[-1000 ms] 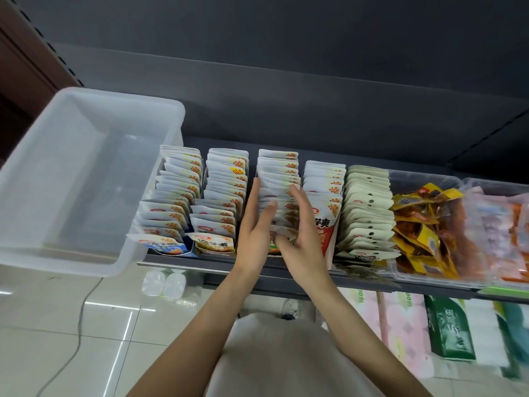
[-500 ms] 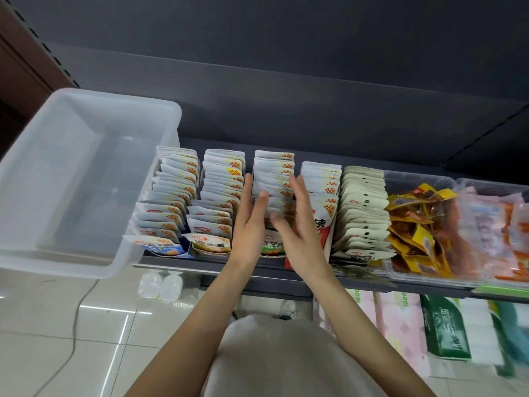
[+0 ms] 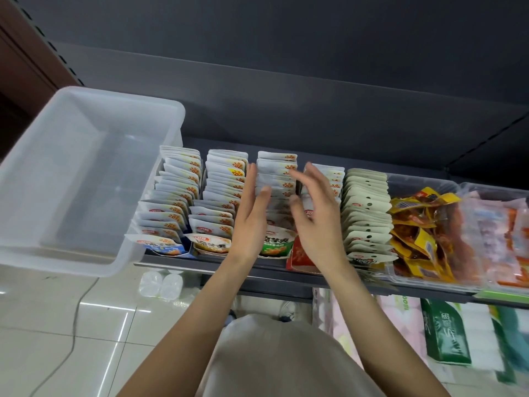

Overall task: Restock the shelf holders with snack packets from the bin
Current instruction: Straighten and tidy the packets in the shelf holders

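Observation:
Several rows of white snack packets stand upright in holders on the dark shelf (image 3: pixel 257 269). My left hand (image 3: pixel 252 213) lies flat against the left side of the middle row of packets (image 3: pixel 277 179), fingers straight. My right hand (image 3: pixel 315 213) is at that row's right side with fingers spread and slightly bent, holding nothing. The front packet of this row is green (image 3: pixel 276 245); a red packet (image 3: pixel 299 255) leans beside it under my right wrist. The clear plastic bin (image 3: pixel 71 179) sits at the left end of the shelf with nothing inside it.
Right of the packet rows are a row of pale green packets (image 3: pixel 366 213) and clear trays of yellow-red snacks (image 3: pixel 420 233) and pink-orange ones (image 3: pixel 498 233). Tissue packs (image 3: pixel 446 330) fill the shelf below. A cable (image 3: pixel 76 325) runs across the tiled floor.
Both hands have slid farther back along the middle row of packets, and the right hand's fingers have spread apart. The front green packet is now uncovered.

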`<state>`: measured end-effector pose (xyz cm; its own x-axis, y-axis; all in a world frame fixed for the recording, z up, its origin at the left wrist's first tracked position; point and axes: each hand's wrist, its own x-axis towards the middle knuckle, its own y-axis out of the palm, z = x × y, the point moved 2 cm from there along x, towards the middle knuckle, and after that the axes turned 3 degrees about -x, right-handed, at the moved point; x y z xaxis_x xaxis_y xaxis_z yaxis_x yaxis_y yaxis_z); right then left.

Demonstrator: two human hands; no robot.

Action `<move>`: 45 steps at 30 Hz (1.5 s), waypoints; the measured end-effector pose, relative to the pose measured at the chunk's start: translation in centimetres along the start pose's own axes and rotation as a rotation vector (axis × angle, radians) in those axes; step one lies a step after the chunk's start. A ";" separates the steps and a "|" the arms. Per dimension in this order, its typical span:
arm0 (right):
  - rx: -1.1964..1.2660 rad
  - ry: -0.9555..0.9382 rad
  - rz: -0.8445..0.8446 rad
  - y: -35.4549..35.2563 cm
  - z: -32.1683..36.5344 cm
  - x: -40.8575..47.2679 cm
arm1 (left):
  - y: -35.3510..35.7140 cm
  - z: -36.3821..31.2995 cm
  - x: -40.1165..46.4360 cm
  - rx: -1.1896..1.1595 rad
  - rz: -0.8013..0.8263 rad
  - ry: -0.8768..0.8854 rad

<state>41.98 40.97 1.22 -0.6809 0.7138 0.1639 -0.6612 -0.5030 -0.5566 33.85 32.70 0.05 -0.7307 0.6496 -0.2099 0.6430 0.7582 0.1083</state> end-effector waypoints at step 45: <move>-0.469 -0.084 0.439 -2.4 0.6 5.7 | 0.2 2.8 -3.9 0.152 -0.048 -0.007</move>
<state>39.49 45.98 4.00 -0.8915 0.4402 -0.1070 -0.1210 -0.4590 -0.8802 37.45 30.16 -1.89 -0.7601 0.6119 -0.2186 0.6350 0.7708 -0.0506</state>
